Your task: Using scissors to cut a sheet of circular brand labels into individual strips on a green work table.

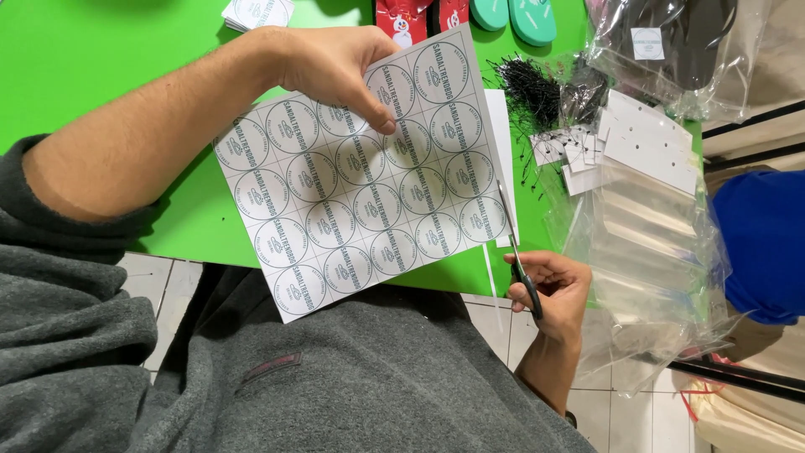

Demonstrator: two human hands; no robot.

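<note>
The left hand [335, 71] is pinching the top of a sheet of round printed labels [365, 180] above the green bench [92, 50], while the right hand [549, 289] is gripping scissors [518, 256] cutting along its right edge. The sheet is hanging unsupported, so it may be flexing, and the blades could be drifting into the labels.

Sheet and scissors in our hands

We are holding a white sheet [369, 176] printed with rows of round grey labels, tilted above the green worktop's near edge, while black-handled scissors [520, 260] are cutting along its right margin, blades pointing away from us.
</note>
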